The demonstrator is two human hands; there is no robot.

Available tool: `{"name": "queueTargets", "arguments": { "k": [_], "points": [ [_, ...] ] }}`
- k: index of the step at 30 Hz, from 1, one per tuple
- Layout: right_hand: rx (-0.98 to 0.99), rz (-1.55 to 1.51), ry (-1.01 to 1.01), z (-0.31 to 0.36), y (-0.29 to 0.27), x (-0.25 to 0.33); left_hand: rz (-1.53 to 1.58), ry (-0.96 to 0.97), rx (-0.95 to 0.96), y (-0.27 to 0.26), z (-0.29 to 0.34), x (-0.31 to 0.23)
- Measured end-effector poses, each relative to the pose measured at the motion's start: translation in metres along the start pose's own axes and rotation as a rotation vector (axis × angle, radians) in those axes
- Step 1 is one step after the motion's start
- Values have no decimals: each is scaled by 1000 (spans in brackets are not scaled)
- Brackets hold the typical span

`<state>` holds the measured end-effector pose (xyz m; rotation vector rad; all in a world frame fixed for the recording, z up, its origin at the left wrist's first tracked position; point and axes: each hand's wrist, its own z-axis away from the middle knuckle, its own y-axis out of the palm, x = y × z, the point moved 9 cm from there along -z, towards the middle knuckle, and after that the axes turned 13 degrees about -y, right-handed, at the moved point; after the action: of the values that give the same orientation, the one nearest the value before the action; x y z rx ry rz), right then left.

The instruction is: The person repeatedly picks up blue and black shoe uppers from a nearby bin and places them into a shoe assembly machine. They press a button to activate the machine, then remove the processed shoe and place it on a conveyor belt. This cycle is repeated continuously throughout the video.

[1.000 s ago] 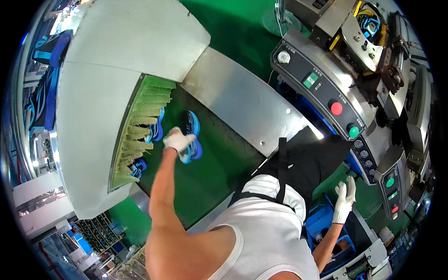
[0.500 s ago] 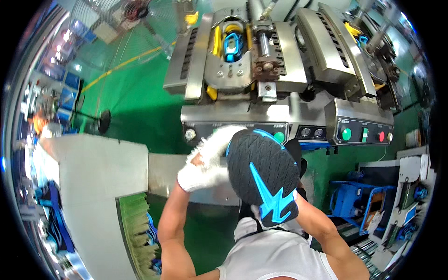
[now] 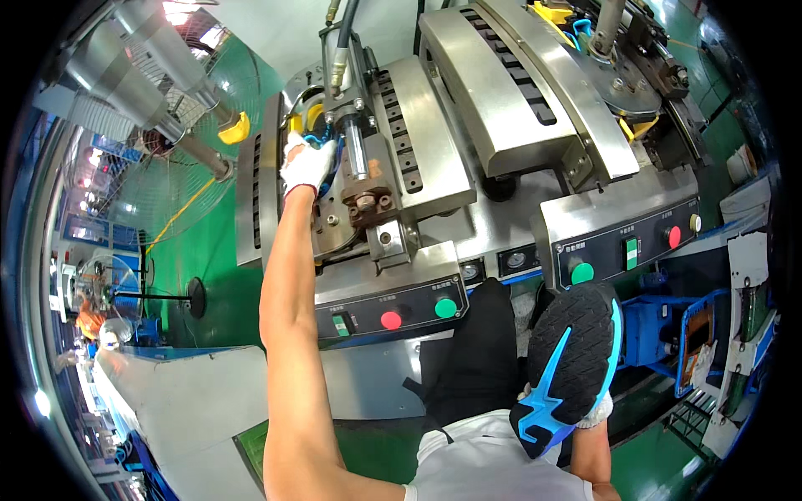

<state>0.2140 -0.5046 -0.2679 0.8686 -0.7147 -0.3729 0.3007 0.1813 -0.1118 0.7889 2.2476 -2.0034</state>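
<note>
My left hand [image 3: 306,164], in a white glove, reaches forward into the left pressing machine [image 3: 418,142]. Its fingers close round a blue shoe [image 3: 332,177] seated between yellow pads [image 3: 314,113]; the hand covers much of that shoe. Low on the right, my right hand [image 3: 600,412], also gloved, grips a second shoe [image 3: 576,359] from beneath. That shoe's black sole with bright blue inlays faces up, and it hides most of the right fingers.
A control panel [image 3: 388,305] with red and green buttons fronts the left machine. Beside it stands a second machine [image 3: 501,100] with its own panel [image 3: 622,234]. A grey-white panel [image 3: 184,409] lies at left, a blue cart [image 3: 660,334] at right, and a fan [image 3: 159,159] far left.
My left hand has left the held shoe and stretched forward to the shoe in the machine. My right hand has carried its shoe right and lower. The view has shifted and turned.
</note>
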Motion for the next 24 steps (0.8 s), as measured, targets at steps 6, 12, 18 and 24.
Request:
{"name": "queueTargets", "arguments": {
  "k": [6,12,18,24],
  "points": [
    [121,13,-319,-4,101,32,-45,32,42,-33,-39,-3],
    [124,-36,-79,-8,104,-6,332,125,-171,-194,62,53],
    [207,470,-278,-42,166,-20,414,-2,-234,-253,248,215],
    [514,780,-364,-130,355,-52,200,-463,-78,-179,391,397]
  ]
}}
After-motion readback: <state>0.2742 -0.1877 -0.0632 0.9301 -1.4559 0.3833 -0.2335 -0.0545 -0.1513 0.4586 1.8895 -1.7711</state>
